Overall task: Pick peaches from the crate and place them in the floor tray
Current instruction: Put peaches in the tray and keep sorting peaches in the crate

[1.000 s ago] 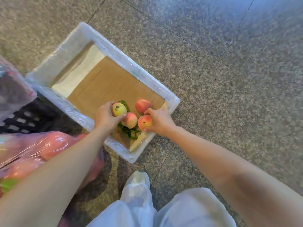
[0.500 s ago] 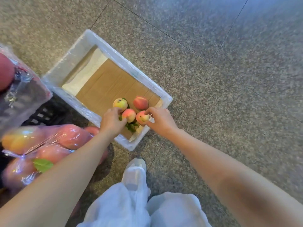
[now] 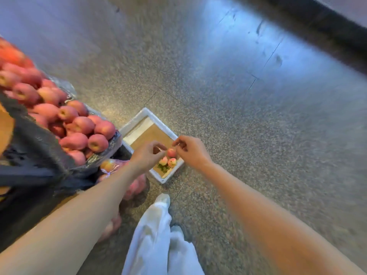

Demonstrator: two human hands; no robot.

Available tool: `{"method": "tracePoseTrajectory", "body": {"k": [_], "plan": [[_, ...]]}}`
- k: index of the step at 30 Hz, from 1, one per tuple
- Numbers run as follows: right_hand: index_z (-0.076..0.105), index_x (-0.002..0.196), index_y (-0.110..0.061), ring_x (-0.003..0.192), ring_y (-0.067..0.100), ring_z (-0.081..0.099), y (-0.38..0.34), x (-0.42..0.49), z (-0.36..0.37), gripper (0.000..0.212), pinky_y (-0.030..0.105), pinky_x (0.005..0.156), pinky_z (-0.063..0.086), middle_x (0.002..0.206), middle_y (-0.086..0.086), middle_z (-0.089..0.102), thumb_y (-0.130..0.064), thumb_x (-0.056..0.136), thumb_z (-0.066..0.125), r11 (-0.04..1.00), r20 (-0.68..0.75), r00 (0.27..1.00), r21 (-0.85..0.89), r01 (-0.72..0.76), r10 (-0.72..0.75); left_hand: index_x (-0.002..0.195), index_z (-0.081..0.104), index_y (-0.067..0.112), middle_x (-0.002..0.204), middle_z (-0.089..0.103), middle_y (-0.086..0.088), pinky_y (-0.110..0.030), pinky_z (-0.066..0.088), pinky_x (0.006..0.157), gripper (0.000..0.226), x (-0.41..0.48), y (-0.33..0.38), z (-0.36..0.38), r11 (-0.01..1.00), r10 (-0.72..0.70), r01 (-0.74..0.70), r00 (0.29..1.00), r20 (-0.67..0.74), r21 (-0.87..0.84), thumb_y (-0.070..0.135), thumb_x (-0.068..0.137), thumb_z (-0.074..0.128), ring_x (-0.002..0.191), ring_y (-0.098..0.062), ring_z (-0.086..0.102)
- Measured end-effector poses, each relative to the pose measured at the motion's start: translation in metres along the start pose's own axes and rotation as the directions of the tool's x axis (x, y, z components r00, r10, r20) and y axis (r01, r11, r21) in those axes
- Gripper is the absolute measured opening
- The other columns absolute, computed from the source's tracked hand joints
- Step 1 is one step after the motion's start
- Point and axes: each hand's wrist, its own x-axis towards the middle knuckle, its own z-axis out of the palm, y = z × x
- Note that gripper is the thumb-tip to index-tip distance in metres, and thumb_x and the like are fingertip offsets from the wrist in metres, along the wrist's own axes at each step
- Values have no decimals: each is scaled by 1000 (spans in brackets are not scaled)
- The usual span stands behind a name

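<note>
My left hand (image 3: 148, 153) & right hand (image 3: 190, 148) are now empty, fingers loose, lifted off the peaches (image 3: 172, 162) set in the tray (image 3: 133, 120) below, so it's back to the crate (image 3: 39, 147) by my left arm.

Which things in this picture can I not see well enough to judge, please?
Head view:
- The tray: the left hand covers part of its floor, so its peach count is uncertain.
- The right hand: blur hides whether its fingertips pinch anything.
- The crate: cut off by the left edge; its peaches are blurred.
</note>
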Motion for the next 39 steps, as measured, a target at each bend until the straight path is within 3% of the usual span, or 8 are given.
{"method": "tracePoseTrajectory", "body": {"k": [4,8,13,16,21,26,32,39], "plan": [[68,100,-19,66,5,55,-98,-40,-43,14,27,67,47,78,-8,63,-17,91,59,988,-40,987,-31,153,-154,97,68,23,72,62,3,-32,45,71,13,-89,61,-75,977,183,-173,980,-74,128,18,87,61,70,-16,57],[66,106,-19,76,11,58,-189,-68,-50,17,33,75,50,89,-6,63,-21,90,60,940,-37,940,-54,338,-340,98,69,13,81,62,-3,-22,31,66,19,-172,83,-142,877,408,-291,871,-273,381,8,82,61,76,-19,56],[57,119,-30,95,12,60,-283,-99,-14,35,41,86,52,111,-3,62,-47,88,51,855,35,864,-133,502,-502,103,66,15,98,61,-8,-39,46,78,28,-251,39,-203,801,469,-136,749,-468,584,16,75,65,94,-30,58],[58,123,-16,112,24,56,-327,-118,22,38,43,96,46,122,8,60,-35,91,56,787,76,803,-164,595,-591,117,61,12,114,56,-16,-46,45,84,44,-290,-3,-220,800,410,27,705,-578,599,23,74,63,104,-38,55],[56,130,-10,130,28,43,-368,-140,85,44,37,108,31,141,11,48,-35,93,58,741,156,818,-357,569,-553,133,44,13,128,52,-10,-43,48,87,52,-342,-64,-237,867,134,153,844,-519,473,35,89,59,113,-31,53],[65,121,-15,129,29,41,-384,-146,109,37,41,106,33,142,6,47,-39,96,50,763,9,898,-524,378,-439,133,49,16,126,60,-7,-41,46,92,45,-376,-105,-268,929,248,-145,926,-284,339,33,92,57,112,-27,56],[66,116,-19,120,27,51,-425,-160,121,32,42,102,37,125,5,59,-37,93,54,753,-30,902,-564,340,-430,102,70,24,104,69,1,-34,51,79,19,-400,-137,-339,905,219,-86,933,-284,417,32,91,56,93,-17,61],[63,115,-16,101,14,61,-475,-152,174,26,32,89,50,111,0,67,-28,92,62,770,392,811,-307,559,-433,113,64,30,120,59,-2,-39,42,88,31,-411,-177,-399,705,65,199,938,-341,681,36,83,64,115,-28,49]]}}
